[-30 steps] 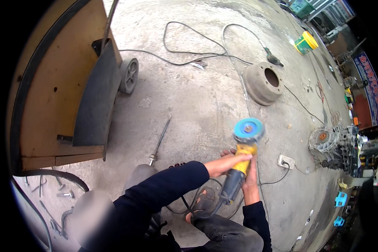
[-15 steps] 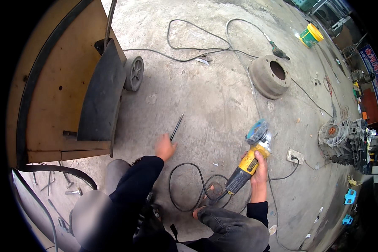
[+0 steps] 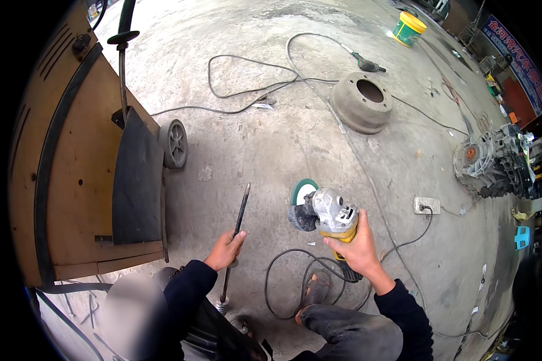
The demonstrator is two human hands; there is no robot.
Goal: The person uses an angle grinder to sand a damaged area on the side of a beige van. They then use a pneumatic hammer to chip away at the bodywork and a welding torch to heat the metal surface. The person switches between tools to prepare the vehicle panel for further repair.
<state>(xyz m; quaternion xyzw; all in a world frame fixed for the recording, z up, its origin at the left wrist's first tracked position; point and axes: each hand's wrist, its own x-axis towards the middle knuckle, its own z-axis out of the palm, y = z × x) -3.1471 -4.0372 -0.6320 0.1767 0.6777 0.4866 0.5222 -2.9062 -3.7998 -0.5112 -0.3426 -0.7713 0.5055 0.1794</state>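
Observation:
My left hand point(image 3: 224, 249) is closed around a long, thin dark metal rod point(image 3: 242, 207), which slants upward with its tip pointing away from me. Below the fist the rod runs down to a silver ribbed piece point(image 3: 221, 305) near my legs. In my right hand point(image 3: 360, 248) is a yellow and black angle grinder point(image 3: 334, 219), gripped behind its grey metal head. Its green-rimmed disc point(image 3: 302, 189) faces left, to the right of the rod and apart from it. Whether the disc is spinning I cannot tell.
A brown wheeled cabinet point(image 3: 78, 180) stands at the left. Beyond the grinder sit a brake drum point(image 3: 358, 108), a green power tool point(image 3: 367, 63) and a yellow-green bucket point(image 3: 408, 30). Looped cable point(image 3: 277, 283) lies by my foot. At right are a socket box point(image 3: 424, 206) and an engine part point(image 3: 494, 159).
My left hand now grips the rod along its length, with the rod standing more steeply. The grinder has swung left and turned, bringing its disc nearer the rod. The whole view has shifted.

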